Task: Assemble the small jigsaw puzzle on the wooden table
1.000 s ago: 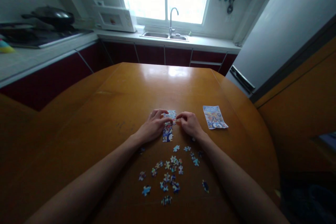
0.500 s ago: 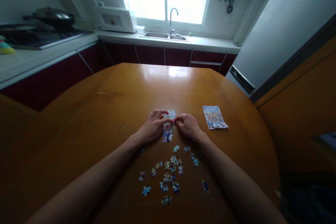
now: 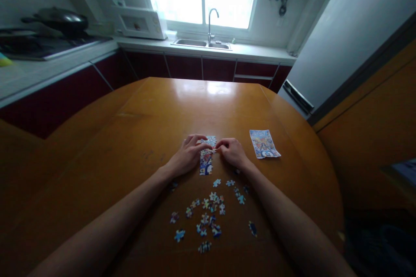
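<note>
A partly joined jigsaw puzzle (image 3: 206,166) lies on the wooden table in front of me, a narrow upright strip with pale blue at its top. My left hand (image 3: 188,154) rests along its left side, thumb and forefinger spread apart over it. At the strip's right edge, my right hand (image 3: 230,151) pinches a small puzzle piece (image 3: 214,150), mostly hidden by the fingertips. Whether that piece is locked into the strip I cannot tell. Several loose puzzle pieces (image 3: 213,197) are scattered between my forearms, nearer to me.
A creased picture sheet (image 3: 264,144) lies to the right of my right hand. The wooden table (image 3: 156,108) has a rounded edge. Beyond it are a counter with a sink (image 3: 191,43), a microwave (image 3: 139,23), a pan (image 3: 60,21) on the stove, and a fridge (image 3: 328,39) at right.
The view has shifted slightly. My right fingertips have shifted a little at the strip's right edge, still pinching the piece; my left hand stays in place.
</note>
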The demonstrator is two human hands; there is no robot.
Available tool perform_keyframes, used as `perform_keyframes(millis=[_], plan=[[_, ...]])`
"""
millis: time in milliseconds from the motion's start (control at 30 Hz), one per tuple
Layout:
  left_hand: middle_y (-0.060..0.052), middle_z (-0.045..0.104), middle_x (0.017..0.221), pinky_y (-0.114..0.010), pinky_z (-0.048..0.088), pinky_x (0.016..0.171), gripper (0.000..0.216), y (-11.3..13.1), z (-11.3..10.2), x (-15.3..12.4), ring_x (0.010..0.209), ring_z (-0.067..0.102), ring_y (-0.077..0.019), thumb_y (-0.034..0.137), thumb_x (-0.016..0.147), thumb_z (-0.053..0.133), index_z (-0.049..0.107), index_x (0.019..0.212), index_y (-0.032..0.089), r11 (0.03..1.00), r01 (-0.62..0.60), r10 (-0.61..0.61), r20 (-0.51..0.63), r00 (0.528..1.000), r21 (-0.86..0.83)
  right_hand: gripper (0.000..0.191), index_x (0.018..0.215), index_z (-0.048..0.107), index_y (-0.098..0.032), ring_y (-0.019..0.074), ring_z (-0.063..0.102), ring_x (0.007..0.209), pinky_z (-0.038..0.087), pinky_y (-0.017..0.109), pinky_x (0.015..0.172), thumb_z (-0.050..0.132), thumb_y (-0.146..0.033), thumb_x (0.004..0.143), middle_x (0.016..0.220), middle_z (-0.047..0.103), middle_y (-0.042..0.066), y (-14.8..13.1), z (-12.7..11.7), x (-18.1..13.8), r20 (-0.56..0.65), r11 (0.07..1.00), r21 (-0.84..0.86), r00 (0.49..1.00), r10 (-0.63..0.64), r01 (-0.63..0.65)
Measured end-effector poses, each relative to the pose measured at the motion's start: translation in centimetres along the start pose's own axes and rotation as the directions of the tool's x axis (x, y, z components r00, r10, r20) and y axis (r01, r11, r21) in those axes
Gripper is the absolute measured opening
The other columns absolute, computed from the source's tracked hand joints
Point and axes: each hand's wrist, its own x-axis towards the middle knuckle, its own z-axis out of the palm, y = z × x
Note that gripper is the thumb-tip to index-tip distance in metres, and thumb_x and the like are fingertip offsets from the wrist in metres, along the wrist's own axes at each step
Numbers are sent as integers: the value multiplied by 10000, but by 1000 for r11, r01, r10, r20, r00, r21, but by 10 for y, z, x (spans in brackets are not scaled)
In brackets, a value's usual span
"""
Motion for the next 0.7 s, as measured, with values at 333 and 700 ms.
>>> perform_keyframes(millis=[333, 700], plan=[[-53, 522, 1329, -537, 417, 1104, 445, -2, 0, 0, 1268, 424, -274, 18, 890, 461, 691, 1150, 297, 1000, 5, -5, -3, 1000, -24, 256, 830, 801, -243, 184, 688, 799, 459, 257, 736, 553, -184, 828, 837, 780, 12, -6, 0, 0, -7, 998, -50, 999, 40, -41], [-53, 528, 1306, -507, 430, 1097, 482, -5, 3, 1, 1253, 437, -262, -4, 853, 454, 663, 1178, 285, 999, 18, -19, -28, 999, -39, 261, 816, 803, -248, 180, 687, 799, 452, 253, 729, 552, -178, 818, 835, 781, 10, -4, 0, 0, -20, 999, -36, 1000, 23, -23]])
